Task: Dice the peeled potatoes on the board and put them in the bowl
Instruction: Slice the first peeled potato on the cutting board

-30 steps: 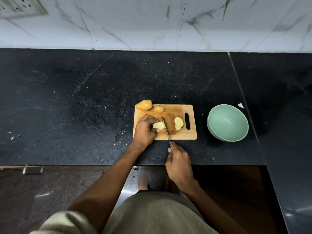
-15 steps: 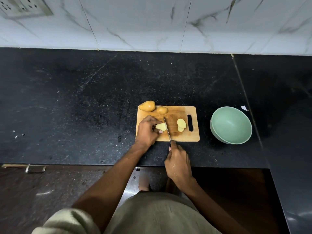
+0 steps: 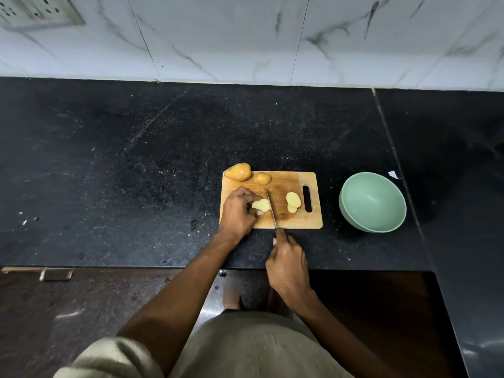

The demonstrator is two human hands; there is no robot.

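Little has shifted: knife [image 3: 270, 207] still at the potato piece [image 3: 260, 204]. My left hand [image 3: 240, 211] curls round it for steadiness; my right hand [image 3: 287, 264] grips the handle. Slices [image 3: 293, 201] lie aside on board [image 3: 281, 184]; bowl [image 3: 351, 214] waits to the right.

— What's around the worktop [image 3: 163, 159]?
— Black speckled stone, marble wall tiles [image 3: 245, 36] behind, a socket plate [image 3: 35, 10] at the far left corner.
— Anything small?
— A white scrap [image 3: 393, 174] beside the seam [image 3: 395, 159] on the right.
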